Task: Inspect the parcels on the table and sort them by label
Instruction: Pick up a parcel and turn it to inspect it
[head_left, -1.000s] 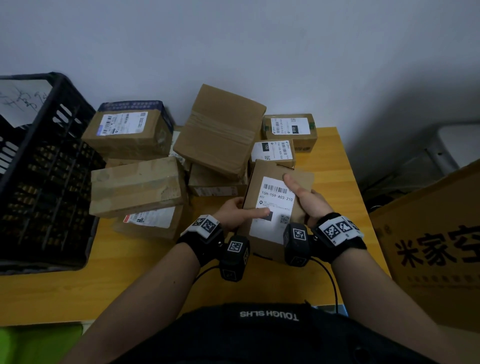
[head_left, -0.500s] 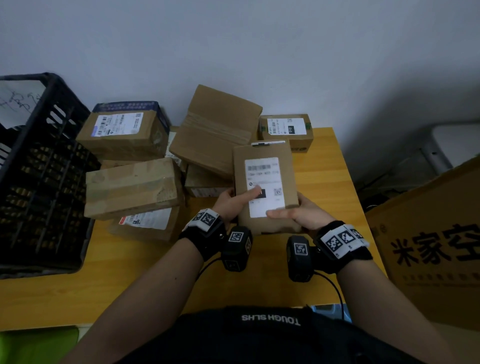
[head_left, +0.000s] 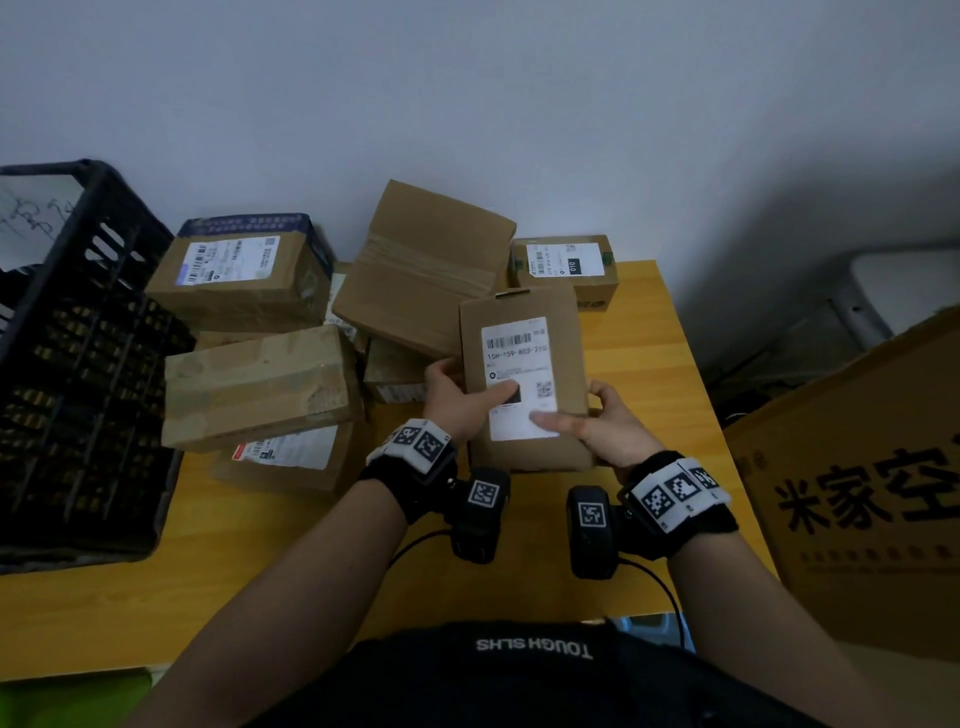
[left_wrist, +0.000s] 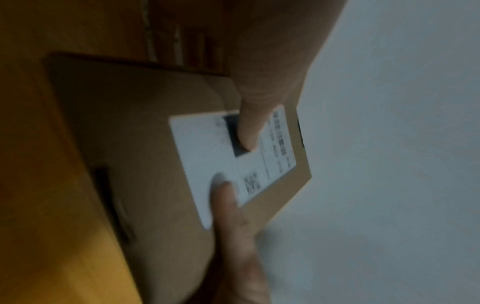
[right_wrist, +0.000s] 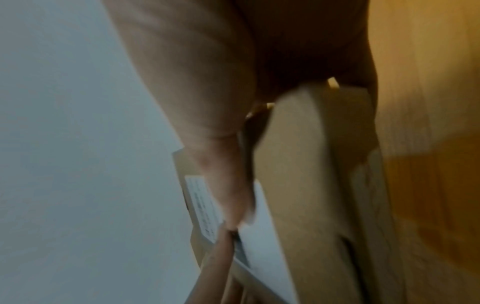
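Observation:
I hold a flat brown parcel (head_left: 524, 312) upright above the yellow table (head_left: 649, 364), its white label (head_left: 519, 364) facing me. My left hand (head_left: 460, 402) grips its left edge, thumb lying on the label's black square. My right hand (head_left: 597, 426) grips the lower right corner, thumb across the label's bottom. In the left wrist view the parcel (left_wrist: 130, 144) shows both thumbs on the label (left_wrist: 207, 154). The right wrist view shows the parcel's side (right_wrist: 311, 185) blurred. Several more parcels are piled behind, including a labelled one (head_left: 239, 275) and a small one (head_left: 566, 270).
A black plastic crate (head_left: 78, 338) stands at the table's left end. A large printed cardboard box (head_left: 857, 467) stands beyond the right edge. A white wall rises behind the pile. Bare table lies in front of me and along the right side.
The parcel has been lifted from a tilted pose to upright and a little higher. My right thumb has slid from the label's top to its bottom edge.

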